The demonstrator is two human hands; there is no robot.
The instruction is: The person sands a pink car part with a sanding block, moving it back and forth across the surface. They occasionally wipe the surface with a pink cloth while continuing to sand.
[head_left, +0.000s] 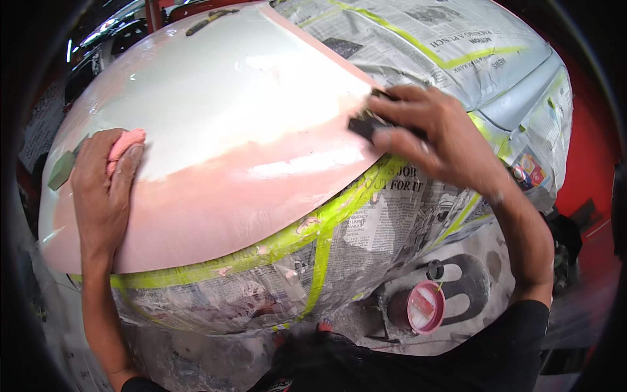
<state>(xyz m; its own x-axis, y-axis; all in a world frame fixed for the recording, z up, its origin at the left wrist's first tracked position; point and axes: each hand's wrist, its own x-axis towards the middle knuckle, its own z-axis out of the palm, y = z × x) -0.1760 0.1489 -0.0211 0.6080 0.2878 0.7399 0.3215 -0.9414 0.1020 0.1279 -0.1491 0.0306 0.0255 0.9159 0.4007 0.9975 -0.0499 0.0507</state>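
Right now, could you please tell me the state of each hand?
Left hand: closed, holding a pink cloth.
Right hand: closed, holding a black block, blurred.

Right hand (434,134) motion-blurred, black block (366,126) smeared and partly hidden by fingers, pink cloth (128,140) partly covered by left hand (101,179), dark object (210,22) too small to identify, black shirt (418,374) cut off at lower edge.

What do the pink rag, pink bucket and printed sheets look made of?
Pink rag: probably soft, matte fabric, judging by its bunched surface. Pink bucket: likely plastic, given its smooth, glossy-looking rim. Printed sheets: apparently newsprint, mostly matte, from the text columns and creases.
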